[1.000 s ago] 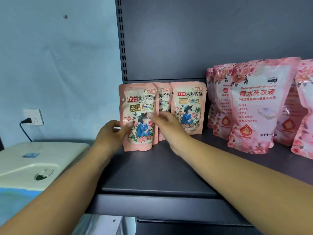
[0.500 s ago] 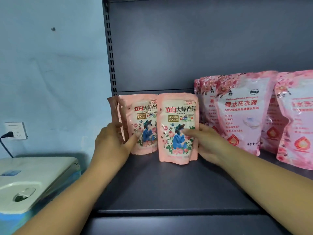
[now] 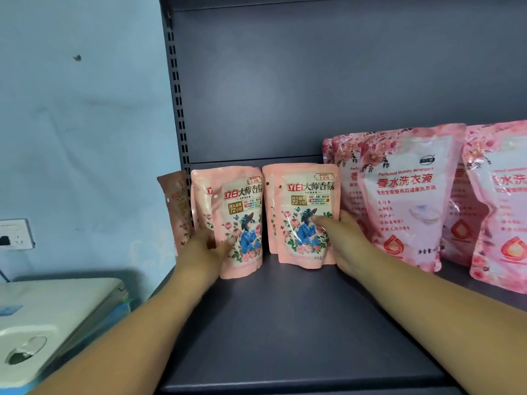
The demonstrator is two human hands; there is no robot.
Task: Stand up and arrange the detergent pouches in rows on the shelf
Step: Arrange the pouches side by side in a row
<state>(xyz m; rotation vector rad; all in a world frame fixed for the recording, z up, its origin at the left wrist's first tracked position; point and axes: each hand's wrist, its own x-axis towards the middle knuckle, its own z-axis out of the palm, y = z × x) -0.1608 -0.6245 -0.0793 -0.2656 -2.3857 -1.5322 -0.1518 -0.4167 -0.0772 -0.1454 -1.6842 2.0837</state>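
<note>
Both hands are steadying small detergent pouches upright on the shelf [image 3: 285, 323]: left hand [image 3: 205, 249] w/ grip pinching left pouch [image 3: 242, 223], right hand [image 3: 342, 240] gripping right pouch [image 3: 305, 215], prob. squaring 2 rows

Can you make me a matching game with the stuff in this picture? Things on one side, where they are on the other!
Things:
1. left hand
2. right hand
3. big pink pouch
4. wall socket

Places:
A. on the blue wall, far left
B. on the small pouch nearest the big ones
C. standing to the right of the small pouches
D. on the small pouch nearer the wall

Pairs: 1-D, 2-B, 3-C, 4-A
</note>
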